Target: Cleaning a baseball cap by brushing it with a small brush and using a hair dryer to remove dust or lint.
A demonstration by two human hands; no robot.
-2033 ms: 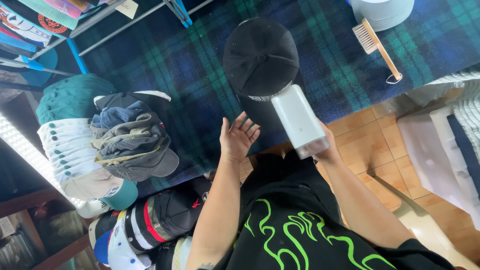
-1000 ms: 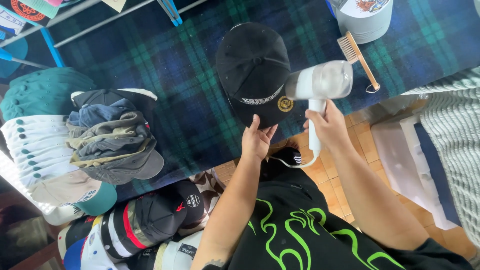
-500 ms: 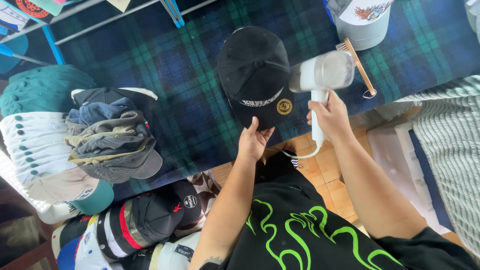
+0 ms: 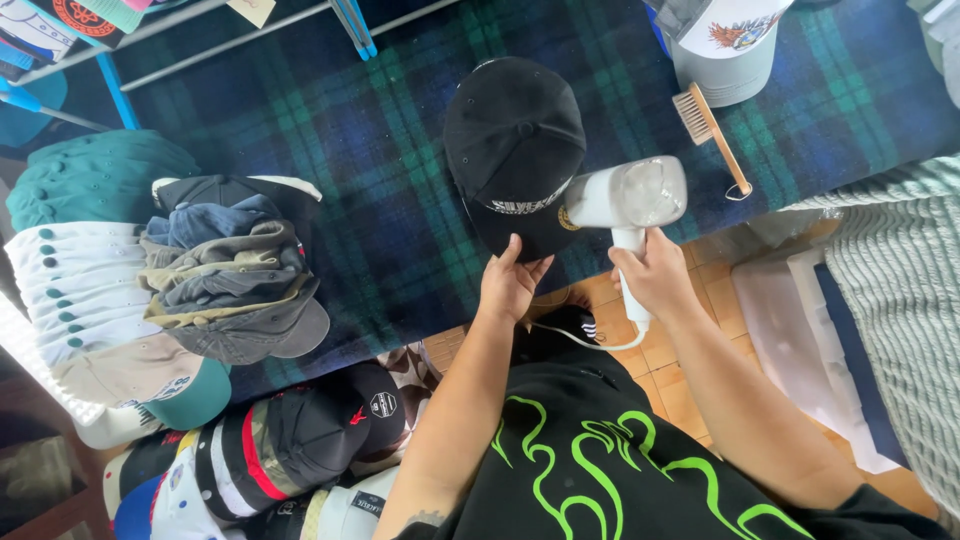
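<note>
Black cap (image 4: pixel 515 140), domed fabric, centre frame: left hand (image 4: pixel 510 285) fingers pinch its brim; right hand (image 4: pixel 655 275) grips smooth white steamer (image 4: pixel 630 195).

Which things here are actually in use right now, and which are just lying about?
In use:
black cap, brim held by left hand
white handheld blower, gripped by right hand

Lying about:
wooden brush
stack of worn caps
white-and-green cap stack
white cap
</note>
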